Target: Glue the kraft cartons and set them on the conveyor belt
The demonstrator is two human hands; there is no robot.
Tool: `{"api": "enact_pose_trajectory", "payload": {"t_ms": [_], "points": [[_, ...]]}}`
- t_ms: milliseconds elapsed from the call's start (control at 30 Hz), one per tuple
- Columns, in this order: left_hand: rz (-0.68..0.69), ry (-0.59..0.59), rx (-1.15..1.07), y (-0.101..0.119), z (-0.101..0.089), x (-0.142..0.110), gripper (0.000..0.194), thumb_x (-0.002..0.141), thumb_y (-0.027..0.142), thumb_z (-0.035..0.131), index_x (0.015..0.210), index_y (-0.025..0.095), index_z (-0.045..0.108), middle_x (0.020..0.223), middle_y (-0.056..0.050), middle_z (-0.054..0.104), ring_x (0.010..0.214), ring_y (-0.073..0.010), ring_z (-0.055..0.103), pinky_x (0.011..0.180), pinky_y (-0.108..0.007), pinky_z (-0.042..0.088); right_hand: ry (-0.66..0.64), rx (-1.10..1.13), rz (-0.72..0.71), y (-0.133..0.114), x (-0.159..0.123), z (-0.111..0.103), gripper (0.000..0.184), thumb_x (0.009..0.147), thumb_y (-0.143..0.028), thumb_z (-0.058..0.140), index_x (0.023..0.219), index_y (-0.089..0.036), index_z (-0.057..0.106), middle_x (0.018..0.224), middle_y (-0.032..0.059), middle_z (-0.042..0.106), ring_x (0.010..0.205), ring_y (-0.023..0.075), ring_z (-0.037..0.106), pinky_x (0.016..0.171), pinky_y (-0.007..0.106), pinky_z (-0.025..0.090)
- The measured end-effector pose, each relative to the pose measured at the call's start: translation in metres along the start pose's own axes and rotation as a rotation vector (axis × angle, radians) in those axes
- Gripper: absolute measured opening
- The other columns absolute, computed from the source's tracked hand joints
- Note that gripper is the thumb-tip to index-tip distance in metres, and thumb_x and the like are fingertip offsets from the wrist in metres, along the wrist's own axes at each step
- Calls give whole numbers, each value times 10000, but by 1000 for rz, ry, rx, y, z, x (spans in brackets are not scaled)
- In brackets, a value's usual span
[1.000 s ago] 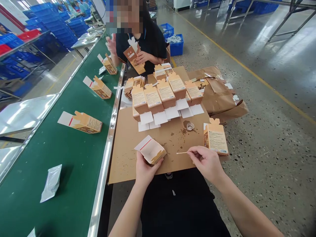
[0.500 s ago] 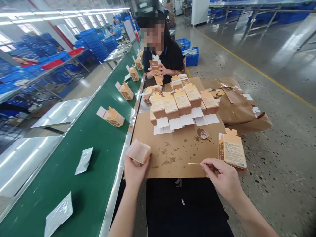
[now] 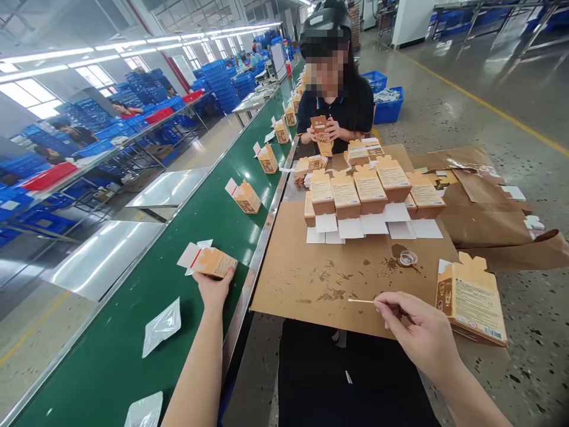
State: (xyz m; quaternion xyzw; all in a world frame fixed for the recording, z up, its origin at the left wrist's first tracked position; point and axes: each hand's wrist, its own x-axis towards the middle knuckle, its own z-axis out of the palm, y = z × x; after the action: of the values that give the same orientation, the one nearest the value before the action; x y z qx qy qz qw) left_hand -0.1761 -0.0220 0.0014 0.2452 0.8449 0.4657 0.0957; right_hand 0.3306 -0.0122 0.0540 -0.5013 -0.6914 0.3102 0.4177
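Note:
My left hand (image 3: 214, 292) grips a small orange-brown carton (image 3: 216, 261) at the green conveyor belt (image 3: 102, 356). The carton's white flap stands out to the left, and a pale packet partly shows behind it. Between the fingertips of my right hand (image 3: 415, 326) is a thin cotton swab (image 3: 361, 300), held level above the stained cardboard sheet (image 3: 284, 267). Beyond that hand sits a small clear cup (image 3: 408, 258) beside dark wet spots. To its right stands a carton (image 3: 473, 296) with its scalloped top flaps up.
Several open cartons (image 3: 370, 187) are grouped at the cardboard's far side. Across from me a co-worker (image 3: 335, 110) holds a carton. Silvery packets (image 3: 163, 326) and more cartons (image 3: 244, 197) lie along the belt. Brown wrapping paper (image 3: 480, 207) lies at the right.
My left hand has carried the carton left from above the cardboard to the belt, and it is turned differently. My right hand still holds the swab. The view has swung left.

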Motion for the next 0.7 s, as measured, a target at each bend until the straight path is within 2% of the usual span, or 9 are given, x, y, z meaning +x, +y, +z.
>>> {"api": "enact_pose_trajectory", "payload": {"t_ms": [67,133,233,300,367,467,567,633,700], "points": [[-56,28,-43,8,3,0,836,687,416,1040,1283,291,467,1406,-160,735,1411,-459,740,1255,-627,572,-25,4,-6,-4,3,-2,313,1110,-478,693,907,-304,856,793,46,829,619,242,752,656,367,703],[-47,57,-83,10,1,-8,937,642,401,1075,1350,268,476,1515,-198,670,1530,-462,662,1342,-624,501,-15,-1,5,-6,2,-11,303,1100,-482,702,902,-312,855,796,44,833,614,248,753,653,376,700],[88,219,-109,5,-3,-36,1118,575,430,1102,1468,253,452,1636,-225,536,1629,-445,552,1407,-620,423,60,-22,64,-6,-11,-31,290,1073,-519,736,877,-339,852,747,28,810,577,250,734,607,376,675],[249,320,-157,4,0,-59,1056,614,488,1065,1452,260,464,1587,-196,526,1558,-422,594,1370,-632,467,132,-43,119,-5,-23,-41,285,1051,-553,756,858,-366,849,663,11,754,524,251,694,553,381,638],[380,286,-247,15,14,-77,844,708,555,987,1346,274,512,1442,-133,572,1407,-373,678,1280,-606,557,199,-54,168,-6,-33,-46,278,1039,-570,758,845,-389,842,613,2,708,494,262,664,542,404,627],[421,20,-364,66,54,-90,553,851,610,864,1203,275,601,1231,-74,645,1189,-298,740,1131,-499,635,221,-30,190,-12,-36,-44,264,1034,-560,753,837,-403,833,621,5,710,498,282,663,555,435,642],[440,-248,-392,143,102,-80,407,937,597,780,1147,258,697,1146,-82,728,1068,-267,742,1003,-409,636,203,11,166,-21,-31,-39,272,1036,-567,748,841,-396,830,664,16,738,524,290,678,545,443,644],[527,-303,-372,193,128,-64,353,967,557,748,1141,251,734,1109,-82,738,1031,-258,728,978,-387,619,203,24,141,-27,-30,-39,289,1041,-572,739,836,-391,831,686,21,753,535,288,686,546,439,647],[565,-266,-298,229,144,-41,324,987,500,723,1181,242,747,1144,-96,742,1089,-271,724,1042,-401,600,219,10,132,-29,-33,-44,292,1040,-572,741,833,-392,838,668,19,746,537,288,697,563,437,659]]}}
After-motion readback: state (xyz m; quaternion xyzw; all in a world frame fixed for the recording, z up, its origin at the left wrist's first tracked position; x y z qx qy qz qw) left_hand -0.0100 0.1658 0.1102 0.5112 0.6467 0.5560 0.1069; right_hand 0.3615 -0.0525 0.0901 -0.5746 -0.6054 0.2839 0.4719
